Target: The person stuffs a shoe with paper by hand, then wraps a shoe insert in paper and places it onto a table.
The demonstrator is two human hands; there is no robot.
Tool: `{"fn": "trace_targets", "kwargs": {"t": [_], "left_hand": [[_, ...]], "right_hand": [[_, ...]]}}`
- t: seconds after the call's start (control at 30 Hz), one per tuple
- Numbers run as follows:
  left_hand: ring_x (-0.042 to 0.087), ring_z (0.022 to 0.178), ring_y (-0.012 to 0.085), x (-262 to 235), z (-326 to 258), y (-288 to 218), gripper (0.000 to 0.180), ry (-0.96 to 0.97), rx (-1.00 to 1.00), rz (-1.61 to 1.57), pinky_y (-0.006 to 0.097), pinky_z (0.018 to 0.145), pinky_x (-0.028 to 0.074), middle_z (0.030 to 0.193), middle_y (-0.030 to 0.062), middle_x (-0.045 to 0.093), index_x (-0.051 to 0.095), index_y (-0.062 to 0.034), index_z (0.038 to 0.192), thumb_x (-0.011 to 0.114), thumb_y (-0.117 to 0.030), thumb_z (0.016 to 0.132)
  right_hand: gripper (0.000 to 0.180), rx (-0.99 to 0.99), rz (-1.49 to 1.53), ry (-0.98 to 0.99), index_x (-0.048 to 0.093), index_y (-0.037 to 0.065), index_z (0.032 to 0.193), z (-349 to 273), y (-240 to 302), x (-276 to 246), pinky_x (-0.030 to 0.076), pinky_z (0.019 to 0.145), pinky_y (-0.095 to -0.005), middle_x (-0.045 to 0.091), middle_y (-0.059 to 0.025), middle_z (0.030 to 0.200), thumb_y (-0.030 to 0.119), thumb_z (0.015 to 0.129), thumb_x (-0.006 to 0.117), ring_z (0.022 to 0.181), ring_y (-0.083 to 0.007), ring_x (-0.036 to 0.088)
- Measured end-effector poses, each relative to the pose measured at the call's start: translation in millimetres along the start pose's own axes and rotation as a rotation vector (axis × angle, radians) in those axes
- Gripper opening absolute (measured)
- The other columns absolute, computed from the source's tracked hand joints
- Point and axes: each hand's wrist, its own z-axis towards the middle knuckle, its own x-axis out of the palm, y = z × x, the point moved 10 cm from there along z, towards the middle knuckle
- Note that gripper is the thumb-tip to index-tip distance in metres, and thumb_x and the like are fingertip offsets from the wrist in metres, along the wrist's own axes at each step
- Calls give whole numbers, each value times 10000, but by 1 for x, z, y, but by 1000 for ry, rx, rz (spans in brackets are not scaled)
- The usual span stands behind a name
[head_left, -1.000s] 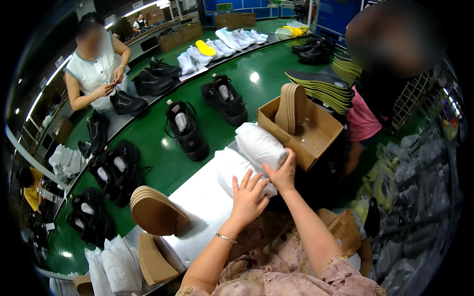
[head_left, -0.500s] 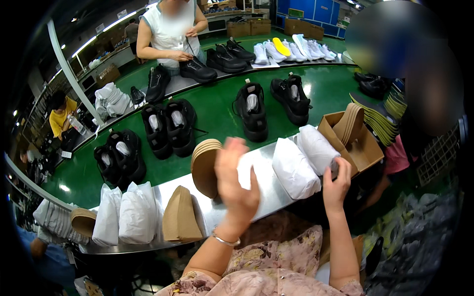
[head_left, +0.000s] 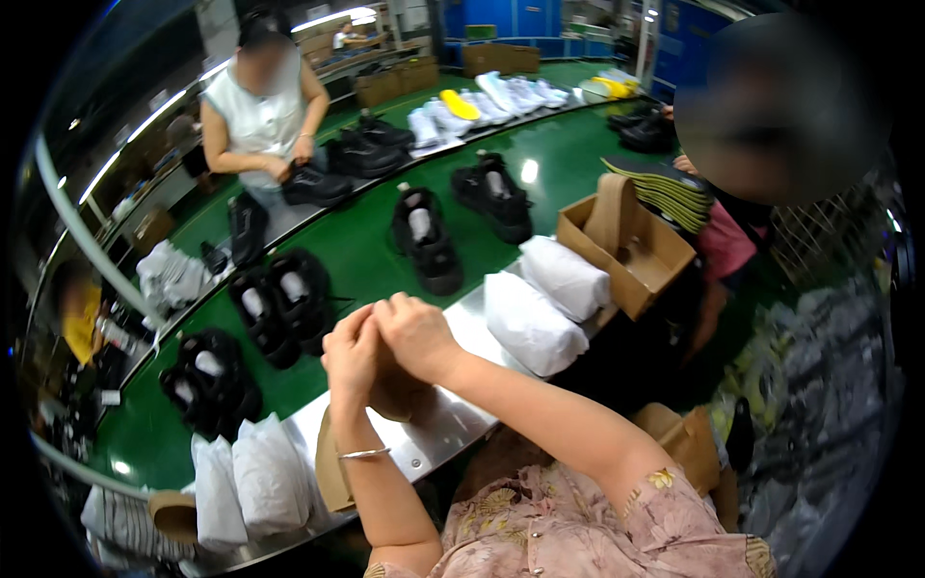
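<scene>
My left hand [head_left: 351, 354] and my right hand [head_left: 416, 335] meet with fingers closed over a stack of tan insoles [head_left: 397, 397], which stands on the steel table strip [head_left: 453, 424] in front of me. Most of the stack is hidden by the hands. Just right of them lie two white stuffed bags [head_left: 528, 323]. Beyond these stands an open cardboard box [head_left: 636, 252] with upright tan insoles in it.
Pairs of black shoes [head_left: 426, 243] ride on the green conveyor [head_left: 366, 250]. White bags [head_left: 252, 477] and tan insoles [head_left: 330, 467] sit at the lower left. A person [head_left: 258, 108] across the belt handles a black shoe. Another person in pink [head_left: 725, 246] stands at the right.
The view has swung left. My left hand came down onto the tan insole stack, and my right hand left the white bags and joined it there.
</scene>
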Motion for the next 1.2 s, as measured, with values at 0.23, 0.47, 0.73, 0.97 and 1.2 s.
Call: {"fn": "trace_targets", "kwargs": {"t": [0.23,0.47,0.73,0.97,1.2], "left_hand": [[569,788,103,16,1,-5,241,105,-146,-485,212,722,441,879,54,637,620,40,1020,579,-70,810],[564,779,93,12,0,-2,231,130,-117,-551,202,698,442,890,41,622,604,27,1047,564,-83,848],[574,798,122,19,-2,-9,215,109,-146,-507,219,725,450,891,61,631,626,23,996,540,-60,818],[579,772,124,23,2,-6,208,120,-156,-493,215,706,457,878,62,632,622,33,991,549,-64,822],[584,800,105,14,-12,-16,226,187,-105,-524,209,705,452,888,47,634,614,25,1029,558,-92,844]], "right_hand": [[108,-42,-149,-50,479,31,789,-15,4,-10,492,533,-269,493,-105,744,43,701,540,682,-214,558],[91,115,104,-161,451,42,812,-33,-7,-35,507,531,-308,506,-106,750,82,764,518,669,-245,592],[99,-22,75,-25,508,36,792,-5,-11,-9,501,549,-302,537,-101,706,70,708,549,650,-238,589],[110,-171,-43,-28,490,28,779,-28,5,-16,490,491,-295,529,-96,704,84,704,548,623,-218,587],[105,-36,69,-6,479,29,802,-58,2,-16,500,492,-323,509,-117,758,104,746,529,624,-245,580]]}}
